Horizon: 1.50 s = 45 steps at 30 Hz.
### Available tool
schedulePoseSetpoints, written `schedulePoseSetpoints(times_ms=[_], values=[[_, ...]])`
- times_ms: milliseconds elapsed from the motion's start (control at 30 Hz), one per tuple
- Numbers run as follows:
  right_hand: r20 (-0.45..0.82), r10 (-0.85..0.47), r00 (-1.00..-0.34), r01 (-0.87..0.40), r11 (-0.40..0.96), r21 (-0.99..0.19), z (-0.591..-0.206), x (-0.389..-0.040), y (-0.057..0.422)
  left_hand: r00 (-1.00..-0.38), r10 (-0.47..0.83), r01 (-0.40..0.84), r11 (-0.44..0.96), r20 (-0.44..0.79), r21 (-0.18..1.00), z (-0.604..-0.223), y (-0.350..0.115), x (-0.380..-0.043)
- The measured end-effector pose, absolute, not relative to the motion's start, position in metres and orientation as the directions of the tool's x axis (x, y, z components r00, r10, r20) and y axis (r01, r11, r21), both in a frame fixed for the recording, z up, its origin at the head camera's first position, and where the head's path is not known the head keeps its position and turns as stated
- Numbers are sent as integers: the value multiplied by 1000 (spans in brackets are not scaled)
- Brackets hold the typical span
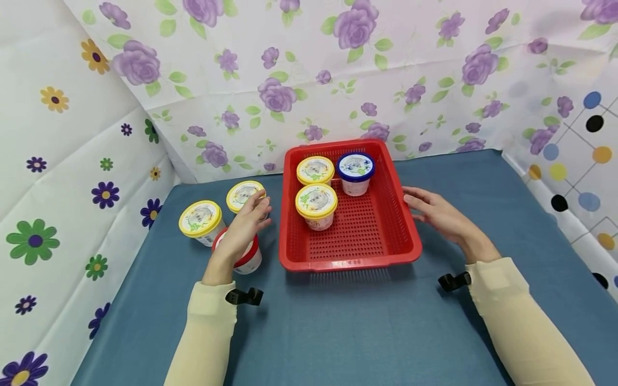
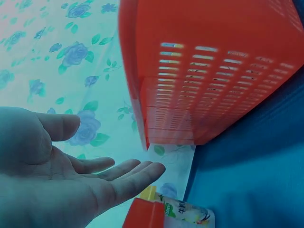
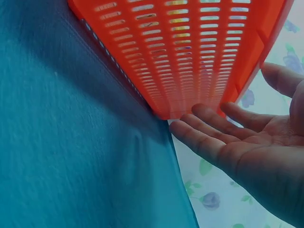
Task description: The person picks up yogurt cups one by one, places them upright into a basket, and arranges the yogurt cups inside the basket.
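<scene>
A red perforated basket (image 1: 347,265) stands mid-table. Inside it are two yellow-lidded tubs (image 1: 316,201) and one blue-lidded tub (image 1: 355,167). My left hand (image 1: 243,225) is held apart from the basket's left side, fingers loosely extended and holding nothing. It hovers over a red-lidded tub (image 1: 249,261), hiding part of it, and partly covers a yellow-lidded tub (image 1: 243,194). At the basket's right rim is my right hand (image 1: 441,214), fingers extended beside the wall. In the right wrist view its thumb (image 3: 280,78) meets the rim; whether it presses there I cannot tell.
Another yellow-lidded tub (image 1: 200,220) stands at the left of the blue tablecloth (image 1: 347,327). A flower-printed sheet (image 1: 309,75) hangs right behind the basket. Patterned sheets also border the table at left and right. Each wrist wears a black strap mount (image 1: 245,296).
</scene>
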State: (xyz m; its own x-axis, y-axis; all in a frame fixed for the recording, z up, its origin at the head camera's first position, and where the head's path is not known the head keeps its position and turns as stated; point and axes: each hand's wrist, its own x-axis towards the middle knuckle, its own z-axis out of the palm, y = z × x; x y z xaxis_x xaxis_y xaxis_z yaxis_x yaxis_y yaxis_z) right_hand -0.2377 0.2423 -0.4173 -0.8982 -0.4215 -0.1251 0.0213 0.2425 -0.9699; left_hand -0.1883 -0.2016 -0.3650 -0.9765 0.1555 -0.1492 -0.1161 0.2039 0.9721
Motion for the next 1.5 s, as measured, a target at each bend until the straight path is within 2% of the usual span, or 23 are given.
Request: schedulePoseSetpoints(times_ms=[600,833,1500], values=[[-155,-406,-901,109,135,-985,-422,-236,231,-981,171,-51,229,-91,972,-350,-221,-184],[-169,-446,-879,156,68,-985,-426,-236,228,-981,171,-42,257,-88,965,-350,-226,-182],[-151,-464,-873,177,-13,-984,-429,-234,226,-974,220,46,452,-61,891,-346,-262,-174]])
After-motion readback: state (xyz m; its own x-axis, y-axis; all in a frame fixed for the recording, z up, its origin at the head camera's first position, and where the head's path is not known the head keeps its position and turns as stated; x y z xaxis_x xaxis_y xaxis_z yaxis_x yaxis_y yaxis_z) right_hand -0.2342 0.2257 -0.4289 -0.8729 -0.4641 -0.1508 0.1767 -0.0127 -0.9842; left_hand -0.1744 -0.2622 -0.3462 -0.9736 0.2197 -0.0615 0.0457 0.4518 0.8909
